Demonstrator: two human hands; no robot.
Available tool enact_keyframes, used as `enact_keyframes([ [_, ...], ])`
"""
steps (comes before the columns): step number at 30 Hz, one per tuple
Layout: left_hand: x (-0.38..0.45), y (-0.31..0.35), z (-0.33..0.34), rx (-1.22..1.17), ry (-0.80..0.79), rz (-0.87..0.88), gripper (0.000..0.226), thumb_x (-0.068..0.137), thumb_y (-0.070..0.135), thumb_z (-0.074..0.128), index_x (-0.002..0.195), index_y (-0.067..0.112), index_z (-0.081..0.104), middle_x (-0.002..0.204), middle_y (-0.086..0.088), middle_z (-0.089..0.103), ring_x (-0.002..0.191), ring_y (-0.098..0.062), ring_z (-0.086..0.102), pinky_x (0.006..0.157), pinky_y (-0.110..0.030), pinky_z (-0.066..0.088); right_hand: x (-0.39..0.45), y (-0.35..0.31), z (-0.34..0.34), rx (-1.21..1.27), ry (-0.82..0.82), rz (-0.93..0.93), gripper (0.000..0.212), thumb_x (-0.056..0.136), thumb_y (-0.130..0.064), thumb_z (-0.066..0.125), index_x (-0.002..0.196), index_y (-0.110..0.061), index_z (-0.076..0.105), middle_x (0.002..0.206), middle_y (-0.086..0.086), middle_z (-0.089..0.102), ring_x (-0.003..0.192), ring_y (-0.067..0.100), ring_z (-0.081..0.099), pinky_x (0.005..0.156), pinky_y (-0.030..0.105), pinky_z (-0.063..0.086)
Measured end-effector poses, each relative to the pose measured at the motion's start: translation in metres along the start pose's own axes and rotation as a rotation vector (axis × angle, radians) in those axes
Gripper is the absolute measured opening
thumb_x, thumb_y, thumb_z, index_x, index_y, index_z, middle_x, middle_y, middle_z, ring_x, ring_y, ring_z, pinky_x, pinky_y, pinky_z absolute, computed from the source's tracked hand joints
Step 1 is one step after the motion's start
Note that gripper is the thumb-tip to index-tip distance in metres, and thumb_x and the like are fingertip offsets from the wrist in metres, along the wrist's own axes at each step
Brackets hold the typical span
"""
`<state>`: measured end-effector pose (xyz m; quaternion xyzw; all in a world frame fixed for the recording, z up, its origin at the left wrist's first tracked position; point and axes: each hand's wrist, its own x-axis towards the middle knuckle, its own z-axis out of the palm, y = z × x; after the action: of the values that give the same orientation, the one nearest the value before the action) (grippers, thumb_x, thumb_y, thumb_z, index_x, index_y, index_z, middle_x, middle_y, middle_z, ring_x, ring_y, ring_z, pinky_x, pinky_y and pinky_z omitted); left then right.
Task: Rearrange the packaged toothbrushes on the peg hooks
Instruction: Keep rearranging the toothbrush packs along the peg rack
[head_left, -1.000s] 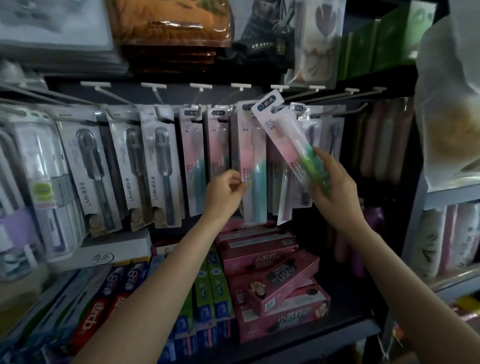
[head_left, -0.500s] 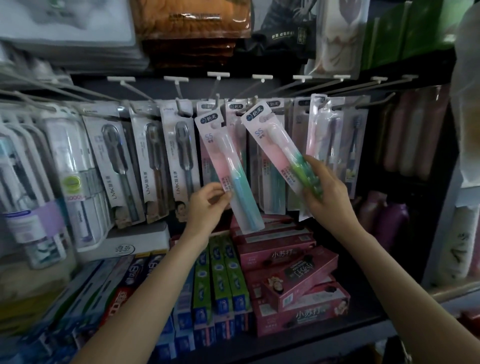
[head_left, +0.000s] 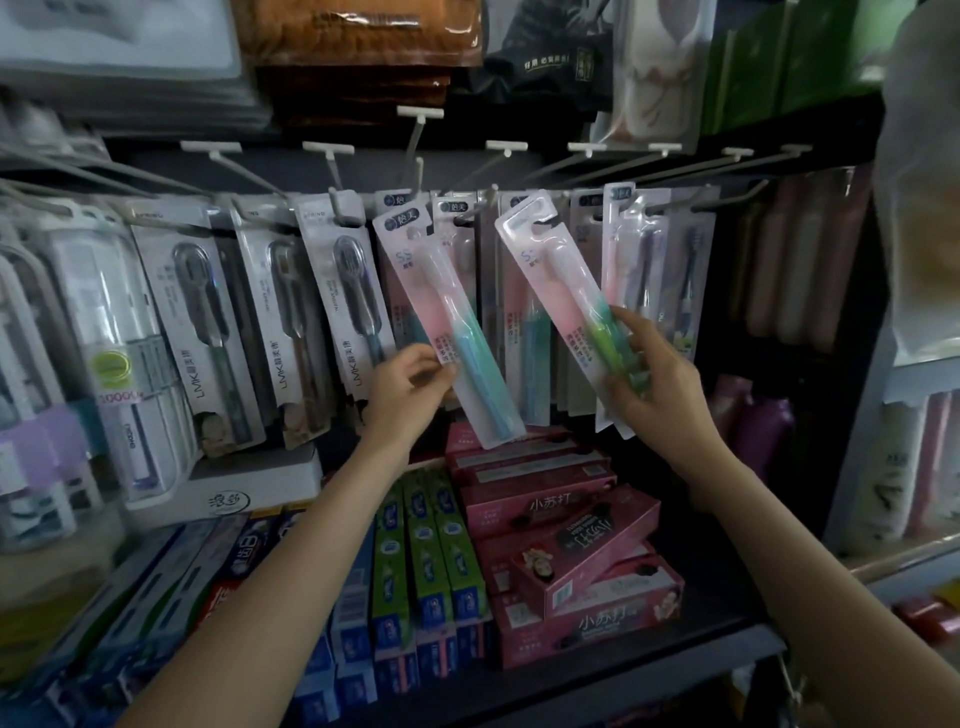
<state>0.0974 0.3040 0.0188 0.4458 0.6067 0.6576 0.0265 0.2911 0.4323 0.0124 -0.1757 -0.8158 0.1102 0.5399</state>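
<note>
Two packaged toothbrushes are off the hooks and in my hands, one each. My left hand (head_left: 410, 382) pinches the blue-handled pack (head_left: 449, 322) at its left edge, a little below the middle; my right hand (head_left: 649, 384) is curled around the lower end of the green-handled pack (head_left: 566, 306), thumb on the front face.

What the coming move turns on, I judge, is how each pack's hang hole sits against the peg hooks (head_left: 644, 174). Both packs lie with their long axes tilted the same way: tops leaning up and to the left, bottoms down and to the right, roughly parallel to each other and well apart. The hang holes are at the upper ends, close in front of the hanging row and just below the hook tips, which point out toward me. The green-handled pack's cut-out (head_left: 530, 215) sits just beside a hook that carries other pink packs (head_left: 524, 312), so my right hand looks nearer to a usable peg. The blue-handled pack's top overlaps the hanging cards near the middle hooks; I cannot tell whether its hole touches a hook.

To hang either one I would need to bring it upright, then push the hole along the hook's line, away from me.

Toothpaste boxes (head_left: 566, 551) lie stacked on the shelf (head_left: 675, 654) below both hands.
</note>
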Motion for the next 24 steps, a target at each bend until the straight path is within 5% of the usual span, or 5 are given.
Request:
enact_keyframes([
  [6, -0.011, -0.005, 0.008, -0.063, -0.092, 0.022, 0.008, 0.086, 0.013, 0.062, 0.086, 0.021, 0.063, 0.087, 0.006, 0.066, 0.076, 0.005, 0.062, 0.071, -0.014, 0.051, -0.003, 0.005, 0.001, 0.008, -0.043, 0.034, 0.056, 0.083, -0.007, 0.063, 0.134, -0.018, 0.043, 0.098, -0.001, 0.055, 0.069, 0.0, 0.052, 0.059, 0.006, 0.037],
  [10, -0.006, -0.007, -0.003, -0.074, -0.047, 0.001, 0.005, 0.086, 0.014, 0.062, 0.086, 0.018, 0.064, 0.092, -0.004, 0.068, 0.086, -0.015, 0.065, 0.079, -0.028, 0.053, -0.002, 0.003, 0.001, 0.008, -0.045, 0.029, 0.058, 0.082, -0.002, 0.061, 0.135, -0.018, 0.042, 0.101, -0.001, 0.055, 0.071, 0.012, 0.054, 0.06, 0.004, 0.037],
  [15, 0.012, 0.01, -0.003, 0.0, -0.06, 0.064, 0.006, 0.087, 0.009, 0.06, 0.085, 0.015, 0.06, 0.091, -0.004, 0.067, 0.077, -0.011, 0.064, 0.078, -0.029, 0.053, 0.001, -0.004, 0.004, 0.019, -0.067, 0.004, 0.057, 0.083, -0.002, 0.062, 0.134, -0.015, 0.043, 0.101, -0.005, 0.051, 0.069, -0.002, 0.051, 0.059, 0.007, 0.037],
  [21, 0.013, 0.001, -0.014, 0.502, 0.132, 0.188, 0.01, 0.09, 0.012, 0.056, 0.097, 0.005, 0.056, 0.09, -0.002, 0.058, 0.078, -0.015, 0.057, 0.065, -0.02, 0.04, 0.002, -0.007, -0.003, -0.002, 0.009, -0.001, 0.057, 0.082, -0.001, 0.062, 0.134, -0.012, 0.043, 0.093, -0.004, 0.053, 0.071, 0.015, 0.052, 0.059, 0.009, 0.037],
  [24, -0.003, -0.004, -0.012, 0.499, 0.312, 0.33, 0.039, 0.086, 0.008, 0.06, 0.123, 0.005, 0.045, 0.116, -0.011, 0.046, 0.097, -0.017, 0.051, 0.082, -0.021, 0.042, -0.001, -0.005, -0.004, 0.023, 0.051, 0.054, 0.059, 0.081, -0.003, 0.062, 0.136, -0.014, 0.042, 0.092, 0.0, 0.053, 0.07, 0.019, 0.054, 0.064, 0.025, 0.045],
])
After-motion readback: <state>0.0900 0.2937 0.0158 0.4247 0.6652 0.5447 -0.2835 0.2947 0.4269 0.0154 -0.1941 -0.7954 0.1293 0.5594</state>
